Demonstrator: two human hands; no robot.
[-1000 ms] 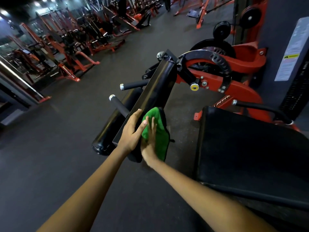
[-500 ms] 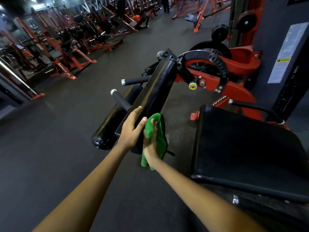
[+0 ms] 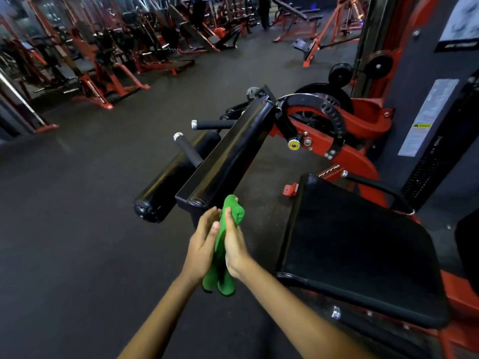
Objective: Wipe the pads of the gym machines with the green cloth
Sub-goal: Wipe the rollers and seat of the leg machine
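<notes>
Gym floor (image 3: 77, 229), dark rubber, spreads under and to the left of your hands; rows of red-framed machines (image 3: 103, 73) stand well beyond them, upper left. Seat pad (image 3: 357, 244), broad, black and flat, lies just right of your right hand, apart from it. Long black pad (image 3: 233, 154) runs away from your fingertips up and to the right; its near end sits just above your left hand, not touched. Roller pad (image 3: 171, 182), black and cylindrical, lies alongside the long pad, up and left of your left hand. Red frame (image 3: 344, 156) with its curved black perforated plate (image 3: 334, 117) stands further up and right of both hands.

Green cloth (image 3: 220, 255) hangs bunched between your two palms, its top poking out above your fingertips near the long pad's end, its tail dropping below your wrists. Your left hand (image 3: 202, 247) presses against the cloth's left side, fingers mostly straight. Your right hand (image 3: 234, 247) has the cloth from the right, thumb on its near face; fingers are hidden behind the fabric, so you cannot tell how far they curl.
</notes>
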